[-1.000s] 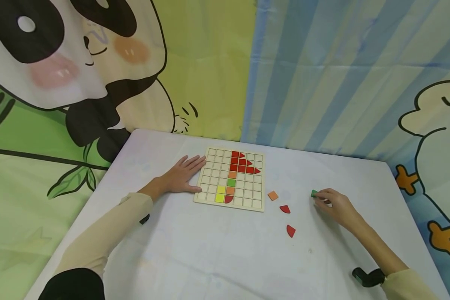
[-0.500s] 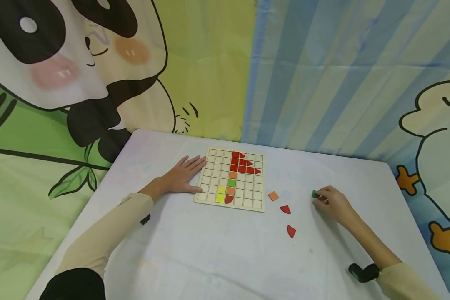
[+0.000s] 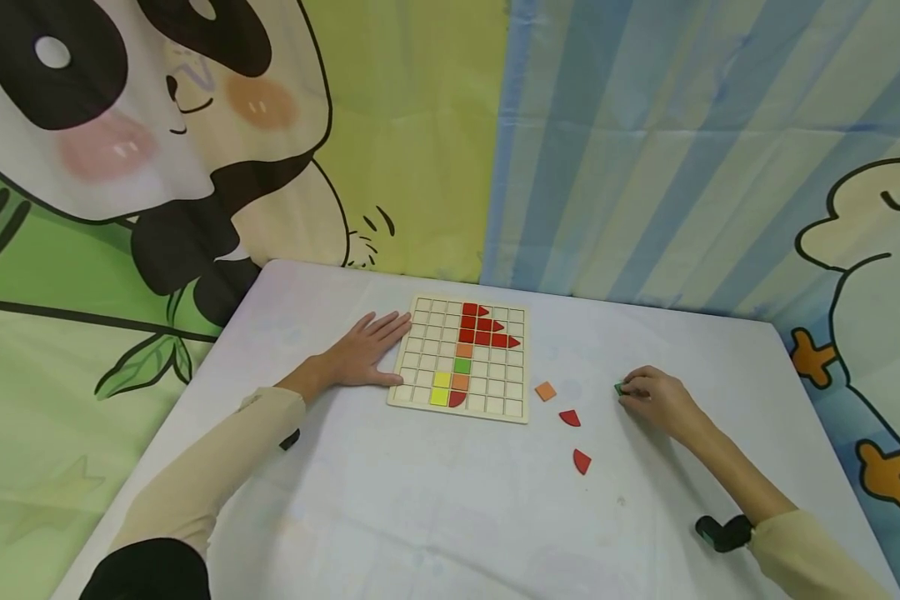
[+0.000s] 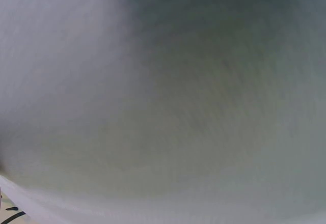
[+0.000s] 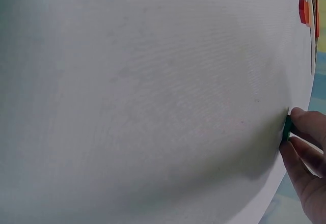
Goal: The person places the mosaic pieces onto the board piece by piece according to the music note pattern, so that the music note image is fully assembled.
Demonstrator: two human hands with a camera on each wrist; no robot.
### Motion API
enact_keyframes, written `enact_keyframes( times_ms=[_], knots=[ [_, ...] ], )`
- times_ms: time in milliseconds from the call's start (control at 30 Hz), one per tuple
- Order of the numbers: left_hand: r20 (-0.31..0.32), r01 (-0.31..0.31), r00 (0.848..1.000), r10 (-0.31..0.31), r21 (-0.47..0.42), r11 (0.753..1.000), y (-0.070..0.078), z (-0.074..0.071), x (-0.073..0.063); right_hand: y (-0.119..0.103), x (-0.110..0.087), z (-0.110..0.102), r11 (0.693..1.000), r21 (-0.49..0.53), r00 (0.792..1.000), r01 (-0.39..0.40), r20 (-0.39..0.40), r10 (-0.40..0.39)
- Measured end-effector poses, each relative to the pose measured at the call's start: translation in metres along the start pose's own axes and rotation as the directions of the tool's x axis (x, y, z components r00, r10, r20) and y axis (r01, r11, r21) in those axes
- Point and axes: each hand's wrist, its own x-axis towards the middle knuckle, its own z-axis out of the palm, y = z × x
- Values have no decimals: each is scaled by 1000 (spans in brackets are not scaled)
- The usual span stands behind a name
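My left hand [image 3: 363, 350] lies flat at the left edge of a square wooden grid board [image 3: 495, 379], fingers straight and spread, fingertips touching the rim. On the board sit red, orange, green and yellow pieces [image 3: 462, 365] in a column, with red rows at the top. To the right, my right hand [image 3: 660, 400] pinches a small green piece [image 3: 620, 389] between thumb and fingers; the right wrist view shows this green piece [image 5: 287, 128] seen edge-on. The left wrist view holds only blurred white cloth.
Between board and right hand lie an orange square [image 3: 545, 391], a red quarter-circle piece [image 3: 570, 418] and another red quarter-circle [image 3: 582, 462]. A white cloth covers the table [image 3: 390, 500]. A printed curtain [image 3: 412, 125] hangs behind its far edge.
My right hand, with the green piece in its fingers, has shifted slightly left and tilted a little. The left hand, board and loose pieces have stayed put.
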Motion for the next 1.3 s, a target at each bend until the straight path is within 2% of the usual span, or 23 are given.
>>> enact_keyframes(
  times_ms=[200, 700, 1033, 1133, 1300],
  knots=[
    [7, -5, 1000, 5, -14, 1000, 2, 1, 0, 1, 1, 1, 999, 29, 1000, -14, 8, 14],
    [-15, -14, 1000, 14, -1, 1000, -1, 3, 0, 3, 2, 2, 999, 3, 999, 52, -3, -52],
    [10, -1, 1000, 1, 0, 1000, 2, 3, 0, 5, 1, 9, 1000, -10, 999, 25, -21, -25],
    [0, -1, 1000, 1, 0, 1000, 2, 2, 0, 3, 2, 12, 998, -28, 997, 47, -52, -49],
    [-12, -4, 1000, 4, -10, 1000, 2, 1, -1, -2, 9, 18, 989, -82, 986, 122, -104, -130]
  ],
)
